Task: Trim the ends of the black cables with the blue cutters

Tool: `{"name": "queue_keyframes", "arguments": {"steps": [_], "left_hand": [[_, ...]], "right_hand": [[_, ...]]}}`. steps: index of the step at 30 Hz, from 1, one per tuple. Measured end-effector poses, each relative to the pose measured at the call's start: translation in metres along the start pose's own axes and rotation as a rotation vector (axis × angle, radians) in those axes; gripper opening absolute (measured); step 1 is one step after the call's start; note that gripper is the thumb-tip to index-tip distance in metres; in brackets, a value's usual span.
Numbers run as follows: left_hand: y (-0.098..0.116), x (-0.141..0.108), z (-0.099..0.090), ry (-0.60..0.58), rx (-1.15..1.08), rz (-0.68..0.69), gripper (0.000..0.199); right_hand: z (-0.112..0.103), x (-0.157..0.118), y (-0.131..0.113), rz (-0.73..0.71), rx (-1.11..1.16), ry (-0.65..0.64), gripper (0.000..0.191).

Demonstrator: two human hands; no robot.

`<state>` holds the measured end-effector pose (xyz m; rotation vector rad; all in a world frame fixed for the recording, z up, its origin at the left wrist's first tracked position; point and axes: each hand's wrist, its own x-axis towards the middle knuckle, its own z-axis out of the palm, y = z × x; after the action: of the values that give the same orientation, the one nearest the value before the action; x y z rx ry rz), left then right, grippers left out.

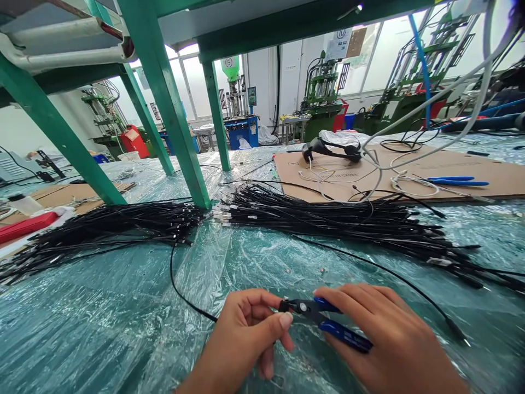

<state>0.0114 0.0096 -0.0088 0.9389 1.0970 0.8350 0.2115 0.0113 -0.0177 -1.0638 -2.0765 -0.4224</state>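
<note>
My left hand (250, 334) pinches the small connector end of a black cable (186, 298) between thumb and forefinger. From behind that hand the cable curves back toward the left bundle. Blue-handled flush cutters (344, 335) are in my right hand (389, 328), fingers over the upper handle and the lower handle below them. Their dark jaws reach the connector (284, 305) at my left fingertips; whether the blades touch it I cannot make out. One more black cable lies to the right, its plug (455, 330) beside my right hand.
Black cable bundles lie left (123, 224) and right (328, 219) across the plastic-covered table (246, 257). Green frame legs (172, 98) stand on it. A cardboard sheet (459, 169) holds a black headset (332, 150), white cords and blue-handled pliers (457, 181).
</note>
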Motion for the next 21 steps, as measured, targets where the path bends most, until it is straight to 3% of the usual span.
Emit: {"name": "queue_keyframes", "arguments": {"steps": [12, 21], "left_hand": [[0.0018, 0.0023, -0.0005, -0.023, -0.004, 0.026, 0.044], [0.0031, 0.0000, 0.0005, 0.008, -0.011, 0.010, 0.046]], "right_hand": [[-0.0016, 0.0008, -0.0036, -0.041, 0.062, -0.039, 0.015], [-0.0009, 0.0032, -0.0021, -0.014, -0.002, 0.028, 0.016]]}}
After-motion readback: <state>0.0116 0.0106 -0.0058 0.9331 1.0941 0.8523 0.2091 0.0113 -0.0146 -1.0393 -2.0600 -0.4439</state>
